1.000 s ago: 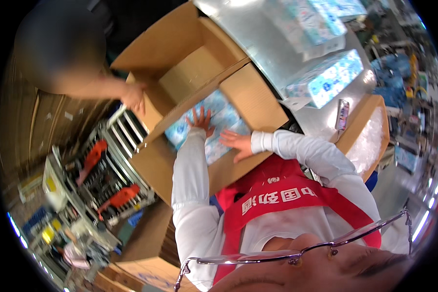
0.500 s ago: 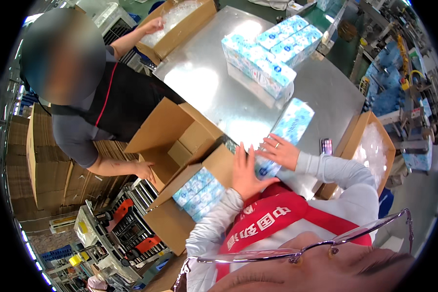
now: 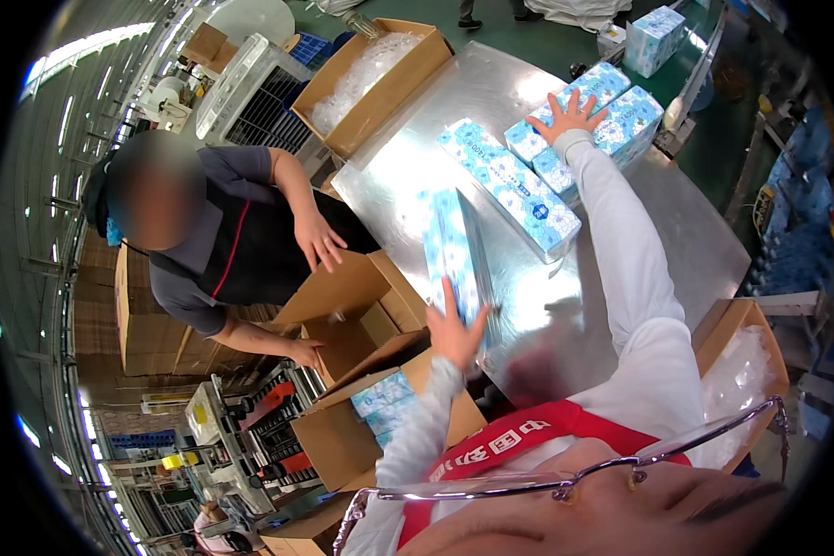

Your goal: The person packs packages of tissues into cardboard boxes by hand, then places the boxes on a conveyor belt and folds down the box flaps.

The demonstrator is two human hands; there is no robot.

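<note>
Blue-and-white floral packs that look like tissues are on the metal table. My left hand [image 3: 457, 332], fingers spread, rests against the near end of a long pack [image 3: 450, 236] lying beside the cartons. Farther off to the right, my outstretched right hand [image 3: 568, 118] lies with fingers apart on top of a pair of packs [image 3: 632, 120]. Between my hands stands another long pack [image 3: 514, 190]. Close to my left forearm, an open cardboard carton [image 3: 336, 452] holds several such packs [image 3: 385, 408]. Neither hand is closed round anything.
Across at the left, a co-worker holds an open carton [image 3: 310, 306] with both hands. One carton of clear plastic [image 3: 372, 79] is at the table's far left edge, another [image 3: 737, 389] at my right. Machinery [image 3: 788, 222] stands beyond the metal table [image 3: 695, 218].
My right hand has left the near pack and reached out to the far pair. The near pack has shifted left with my left hand. The co-worker's hand has moved from the plastic to the carton.
</note>
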